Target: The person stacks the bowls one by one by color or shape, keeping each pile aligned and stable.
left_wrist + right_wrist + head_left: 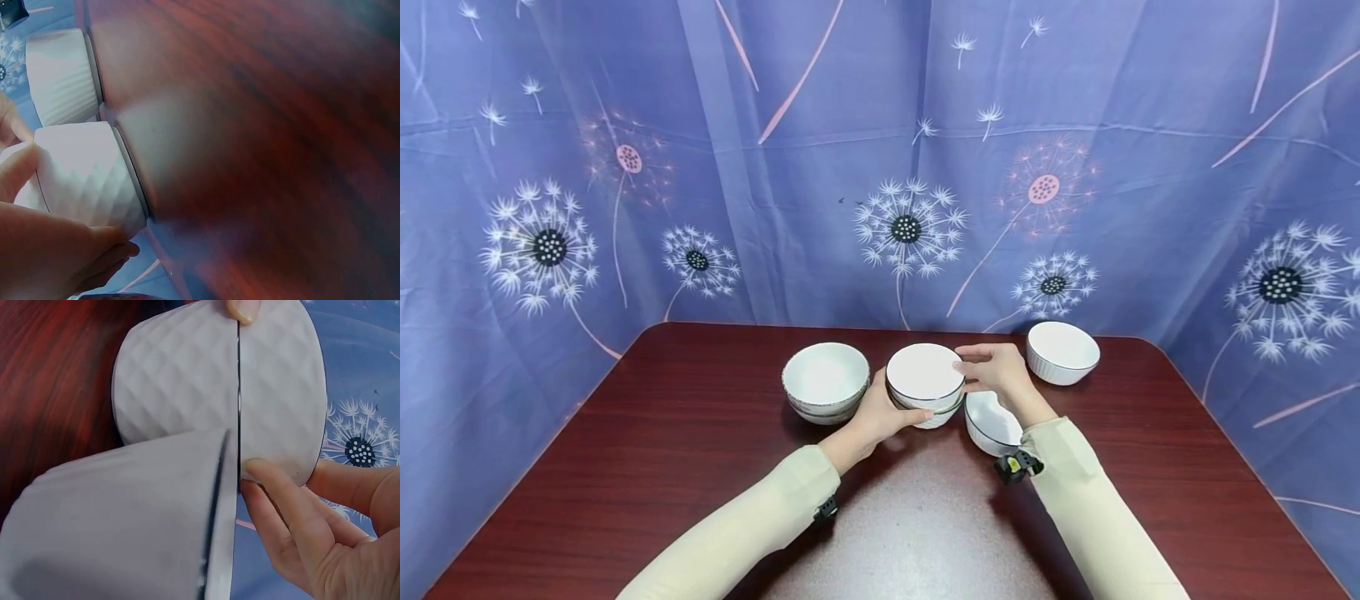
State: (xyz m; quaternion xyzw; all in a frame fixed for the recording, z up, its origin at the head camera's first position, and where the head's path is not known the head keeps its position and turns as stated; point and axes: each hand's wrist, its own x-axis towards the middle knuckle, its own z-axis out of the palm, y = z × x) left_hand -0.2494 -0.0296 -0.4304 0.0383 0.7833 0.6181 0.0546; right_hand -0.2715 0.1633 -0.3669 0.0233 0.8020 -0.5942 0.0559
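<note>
Near the middle of the table, a white bowl with a dark rim (923, 371) sits nested in a similar lower bowl (175, 375), whose outside has a diamond relief. My left hand (880, 410) grips the lower bowl from the left, its thumb across the front near the rim. From the right, my right hand (1002, 375) pinches the upper bowl's side, thumb up at the rim and fingers below on the outer wall. Just under my right wrist stands a ribbed white bowl (988, 429), partly hidden by that hand and sleeve.
Left of the nested pair is another stack of white bowls (825, 379) with speckled rims. One more ribbed white bowl (1062, 354) stands at the back right, by the table's far edge. Behind the dark red table (700, 467) hangs a blue dandelion-print curtain (805, 208).
</note>
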